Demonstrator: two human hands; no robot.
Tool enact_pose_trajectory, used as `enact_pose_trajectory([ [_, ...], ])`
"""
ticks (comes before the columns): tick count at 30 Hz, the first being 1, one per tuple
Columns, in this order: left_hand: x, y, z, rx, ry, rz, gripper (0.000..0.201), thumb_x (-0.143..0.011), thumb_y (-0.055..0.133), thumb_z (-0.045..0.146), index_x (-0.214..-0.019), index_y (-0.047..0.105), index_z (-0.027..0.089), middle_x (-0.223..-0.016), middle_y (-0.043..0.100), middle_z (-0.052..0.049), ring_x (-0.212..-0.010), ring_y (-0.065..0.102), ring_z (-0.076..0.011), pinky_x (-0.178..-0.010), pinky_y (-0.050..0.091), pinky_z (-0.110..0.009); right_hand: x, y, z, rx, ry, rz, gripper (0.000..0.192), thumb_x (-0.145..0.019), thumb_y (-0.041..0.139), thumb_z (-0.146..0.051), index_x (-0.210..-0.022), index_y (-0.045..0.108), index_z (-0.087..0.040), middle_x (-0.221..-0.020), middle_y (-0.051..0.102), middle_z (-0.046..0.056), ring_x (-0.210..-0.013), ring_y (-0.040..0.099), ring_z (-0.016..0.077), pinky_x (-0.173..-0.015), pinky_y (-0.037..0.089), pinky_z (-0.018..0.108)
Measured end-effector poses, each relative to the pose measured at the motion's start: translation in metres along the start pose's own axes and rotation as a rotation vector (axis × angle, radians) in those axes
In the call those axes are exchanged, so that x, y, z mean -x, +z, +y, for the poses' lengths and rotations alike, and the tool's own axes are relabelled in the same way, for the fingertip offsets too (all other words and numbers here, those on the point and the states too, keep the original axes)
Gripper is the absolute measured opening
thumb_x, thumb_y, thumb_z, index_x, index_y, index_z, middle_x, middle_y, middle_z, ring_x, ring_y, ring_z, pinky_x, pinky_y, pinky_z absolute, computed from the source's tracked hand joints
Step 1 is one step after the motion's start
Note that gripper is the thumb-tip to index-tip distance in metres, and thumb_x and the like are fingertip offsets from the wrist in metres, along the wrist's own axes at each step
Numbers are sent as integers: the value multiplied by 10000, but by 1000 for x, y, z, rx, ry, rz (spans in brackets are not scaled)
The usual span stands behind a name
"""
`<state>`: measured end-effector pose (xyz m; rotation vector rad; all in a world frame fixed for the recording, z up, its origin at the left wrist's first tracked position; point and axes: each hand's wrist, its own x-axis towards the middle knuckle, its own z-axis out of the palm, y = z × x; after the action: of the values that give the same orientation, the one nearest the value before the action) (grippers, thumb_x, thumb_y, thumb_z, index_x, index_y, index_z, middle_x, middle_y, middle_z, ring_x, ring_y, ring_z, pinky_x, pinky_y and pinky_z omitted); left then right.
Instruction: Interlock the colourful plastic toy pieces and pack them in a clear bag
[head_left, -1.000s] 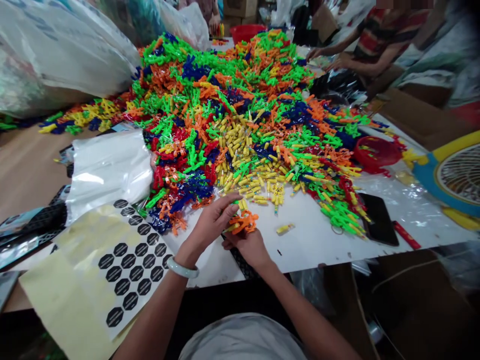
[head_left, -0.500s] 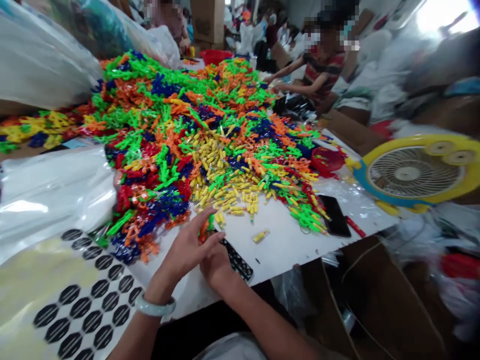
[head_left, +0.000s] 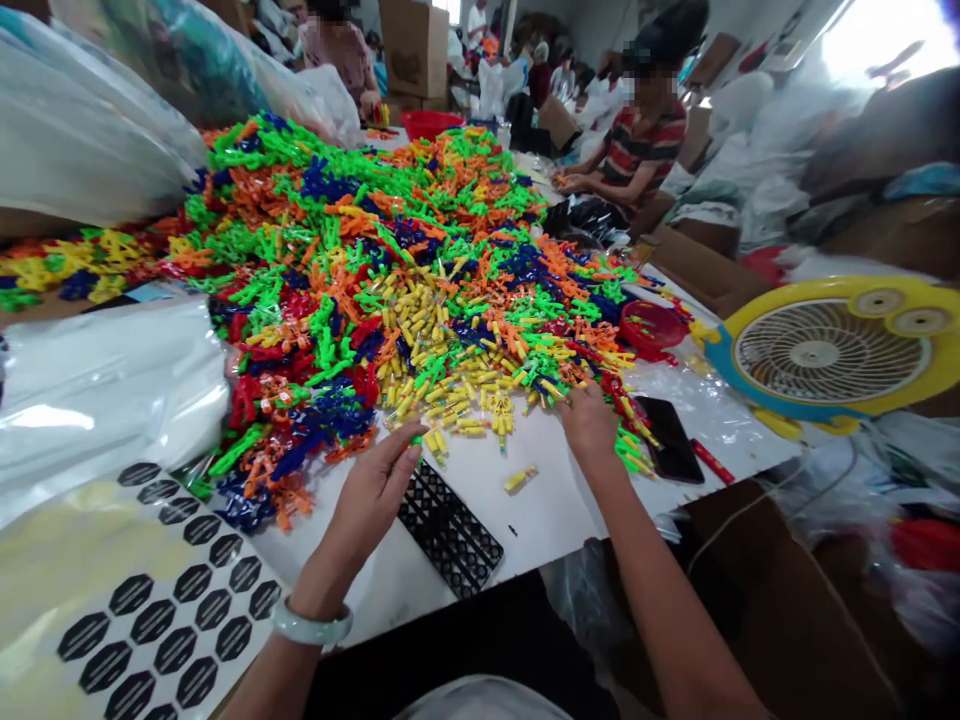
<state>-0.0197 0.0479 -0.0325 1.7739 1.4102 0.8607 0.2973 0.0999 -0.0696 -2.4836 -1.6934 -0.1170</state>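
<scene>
I see my left hand [head_left: 373, 493] at the near edge of the heap of coloured plastic pieces [head_left: 390, 260], fingers half curled and loosely spread, with a small green piece [head_left: 415, 438] pinched between the thumb and the fingertips. That piece sits right at the tip of the hand, just above the far end of a black lattice tray [head_left: 450, 527] lying flat on the white table [head_left: 555, 500]. A pale bangle [head_left: 311, 627] rings the left wrist.

My right hand [head_left: 589, 420] is stretched out well apart from the left, palm down at the right-hand fringe of the heap, fingers bent onto the green and yellow pieces there. I cannot tell whether it grips any of them; the fingertips are hidden among the pieces.

Between the two hands lies a spill of small yellow pieces [head_left: 442, 380], and one yellow piece [head_left: 519, 480] lies alone on the bare table. Just right of the right hand are a dark phone [head_left: 670, 438] and a red pen [head_left: 708, 461]. A red bowl [head_left: 651, 325] sits at the heap's edge beyond them, and a yellow and blue fan [head_left: 832, 350] stands further right. At the left are clear plastic bags [head_left: 105, 390] and a sheet of black hexagon stickers [head_left: 165, 600]. Across the table a person in a striped shirt [head_left: 637, 150] has both hands at the far edge.
</scene>
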Motion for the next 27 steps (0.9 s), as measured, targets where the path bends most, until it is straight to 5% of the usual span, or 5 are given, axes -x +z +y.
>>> enact_pose_trajectory([
  [7,1,0,6,7,-43,4,430,-926,410,473,-1225,601,230,-1319,605,-36,-1217,555,-225,-1071,400,-376,31,-9,-15,-142,-38,5,304,-860,612,-369,-1039,606,-124,-991,600,121,-899,581,234,-704,427,301],
  [14,1,0,7,18,-38,14,417,-925,421,462,-1206,611,221,-1310,611,-41,-1221,553,-219,-1071,398,-372,15,6,-68,-82,-186,-5,359,-895,395,-97,-1153,616,-211,-1031,577,109,-739,582,182,-628,398,278],
  [19,1,0,2,41,-28,-5,395,-940,405,447,-1220,595,243,-1304,614,-25,-1229,545,-196,-1065,401,-344,23,14,-62,-148,-199,77,317,-915,379,-133,-1122,618,-152,-1071,561,132,-787,578,191,-652,419,276],
  [24,2,2,1,60,-25,-11,379,-948,394,436,-1218,591,257,-1310,607,-12,-1245,530,-192,-1073,391,-345,59,14,-35,-383,-691,62,311,-933,401,-166,-1136,627,-232,-1111,598,71,-992,551,188,-867,445,305],
  [27,3,2,2,53,-40,-11,389,-946,395,446,-1228,584,256,-1311,606,-21,-1238,535,-201,-1068,397,-361,79,15,-34,-414,-832,6,289,-908,441,-122,-1084,646,-225,-1116,633,76,-1039,543,200,-912,440,342],
])
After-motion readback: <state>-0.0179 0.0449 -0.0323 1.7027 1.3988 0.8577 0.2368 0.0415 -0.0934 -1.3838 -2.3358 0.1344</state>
